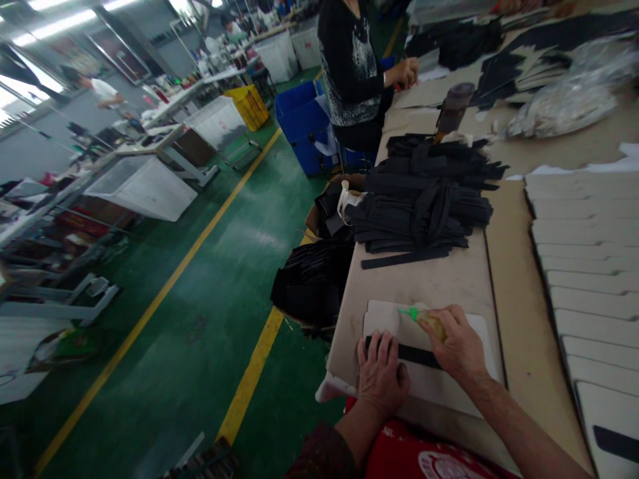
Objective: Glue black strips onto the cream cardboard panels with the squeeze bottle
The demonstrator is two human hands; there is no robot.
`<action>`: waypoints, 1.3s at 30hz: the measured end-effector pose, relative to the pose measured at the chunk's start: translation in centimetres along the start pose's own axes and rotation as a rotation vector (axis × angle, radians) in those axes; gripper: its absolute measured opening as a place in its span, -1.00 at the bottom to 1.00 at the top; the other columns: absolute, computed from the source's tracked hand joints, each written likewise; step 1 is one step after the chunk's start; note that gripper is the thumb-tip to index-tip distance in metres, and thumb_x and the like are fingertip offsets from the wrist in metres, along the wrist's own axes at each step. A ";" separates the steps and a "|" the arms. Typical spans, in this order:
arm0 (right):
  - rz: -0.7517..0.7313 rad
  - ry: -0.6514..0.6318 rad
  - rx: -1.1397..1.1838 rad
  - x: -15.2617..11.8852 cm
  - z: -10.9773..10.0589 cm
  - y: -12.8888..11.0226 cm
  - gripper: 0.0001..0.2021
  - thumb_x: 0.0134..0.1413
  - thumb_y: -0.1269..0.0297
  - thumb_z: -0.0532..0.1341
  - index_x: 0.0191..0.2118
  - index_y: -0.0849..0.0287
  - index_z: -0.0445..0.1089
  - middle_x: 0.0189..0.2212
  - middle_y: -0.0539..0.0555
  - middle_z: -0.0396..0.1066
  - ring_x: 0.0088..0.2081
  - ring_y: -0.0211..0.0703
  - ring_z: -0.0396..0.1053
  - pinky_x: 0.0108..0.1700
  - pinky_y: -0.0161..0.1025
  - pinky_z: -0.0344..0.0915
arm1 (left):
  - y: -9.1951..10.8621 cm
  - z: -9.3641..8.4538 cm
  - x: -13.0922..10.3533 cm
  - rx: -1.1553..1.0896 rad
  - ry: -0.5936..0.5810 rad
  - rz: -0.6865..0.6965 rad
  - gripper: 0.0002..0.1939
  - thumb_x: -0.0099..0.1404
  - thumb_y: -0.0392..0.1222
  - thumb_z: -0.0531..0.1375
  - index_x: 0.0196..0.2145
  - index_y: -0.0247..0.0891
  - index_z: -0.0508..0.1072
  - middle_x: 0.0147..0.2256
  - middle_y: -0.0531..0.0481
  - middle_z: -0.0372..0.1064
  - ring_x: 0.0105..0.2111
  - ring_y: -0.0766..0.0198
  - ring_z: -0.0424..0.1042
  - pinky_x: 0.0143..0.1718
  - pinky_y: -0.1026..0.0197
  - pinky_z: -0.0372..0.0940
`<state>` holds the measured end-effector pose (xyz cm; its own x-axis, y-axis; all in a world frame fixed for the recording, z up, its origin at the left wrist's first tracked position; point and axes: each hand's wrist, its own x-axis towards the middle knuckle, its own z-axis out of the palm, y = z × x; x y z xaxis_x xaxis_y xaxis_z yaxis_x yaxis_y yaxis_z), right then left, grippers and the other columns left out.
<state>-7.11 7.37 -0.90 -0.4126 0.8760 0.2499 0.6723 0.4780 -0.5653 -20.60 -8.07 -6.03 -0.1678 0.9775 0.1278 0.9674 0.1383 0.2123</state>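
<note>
Over there, a person in a black top with a speckled front sits beside a big blue plastic bin. A bright yellow plastic crate stands a little further off, across a straight yellow floor stripe on the glossy green floor. To the left I see a white slope-sided tub, and beyond it someone in a white shirt, under bright tube lights.

Black strip partly under left hand
</note>
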 end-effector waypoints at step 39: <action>0.050 0.123 -0.071 -1.4 -3.1 3.0 -0.67 0.32 -0.05 0.10 -0.21 0.11 0.40 -0.29 0.09 0.35 -0.34 -0.10 0.35 -0.38 -0.21 0.24 | 0.0 0.0 0.0 0.013 -0.010 -0.005 -0.42 0.37 0.00 0.13 0.29 -0.19 0.25 0.33 -0.09 0.16 0.34 -0.06 0.07 0.35 -0.31 -0.07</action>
<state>-2.56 7.82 -0.49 -0.3022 0.8980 0.3198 0.7339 0.4332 -0.5232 -20.62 -8.03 -6.08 -0.1709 0.9783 0.1168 0.9688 0.1453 0.2006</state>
